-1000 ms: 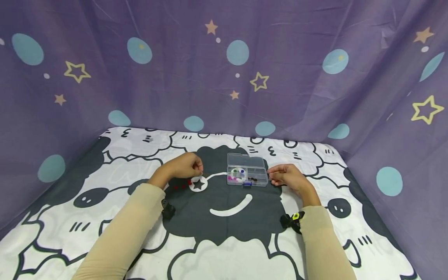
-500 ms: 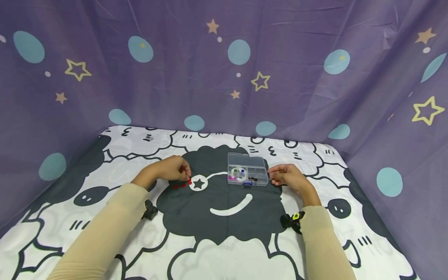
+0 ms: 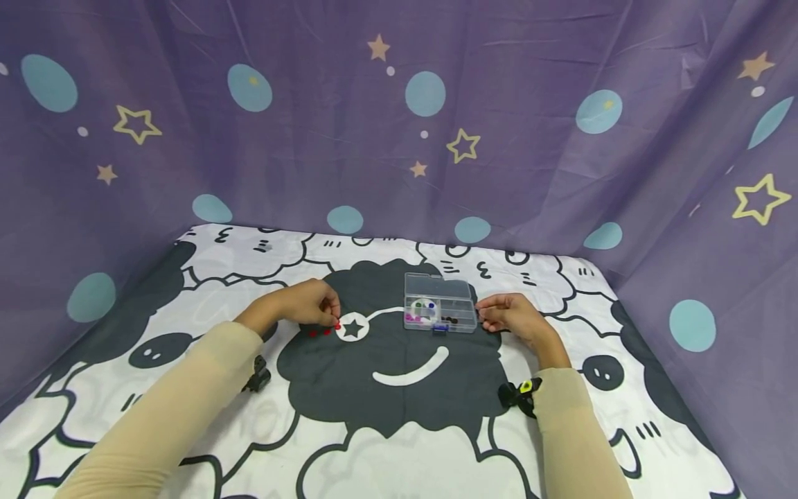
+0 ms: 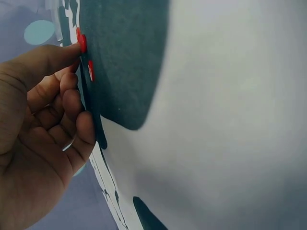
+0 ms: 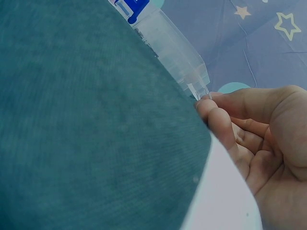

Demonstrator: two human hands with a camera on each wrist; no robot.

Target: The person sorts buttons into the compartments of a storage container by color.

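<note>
My left hand [image 3: 309, 303] is low over the dark patch of the cloth, thumb and forefinger brought together at a small red button-like piece [image 4: 83, 43]. Another red piece [image 4: 91, 71] lies close below those fingertips in the left wrist view. To the right stands a clear plastic box [image 3: 461, 324] with its lid [image 3: 430, 285] raised. Pink pieces [image 3: 411, 318] and dark brown pieces [image 3: 450, 320] show in its compartments. My right hand [image 3: 511, 313] pinches the right end of the box between thumb and fingers, at a clear tab [image 5: 204, 91] there.
More loose red pieces [image 3: 313, 334] lie left of the printed white star circle [image 3: 352, 327]. The box has a blue latch [image 3: 440, 328] at its front. A cartoon-printed cloth [image 3: 374, 405] covers the table, and a purple curtain [image 3: 349, 159] hangs behind.
My left hand has moved left and down from above the star circle to the red pieces, its fingers now at one of them. My right hand has stayed at the box end.
</note>
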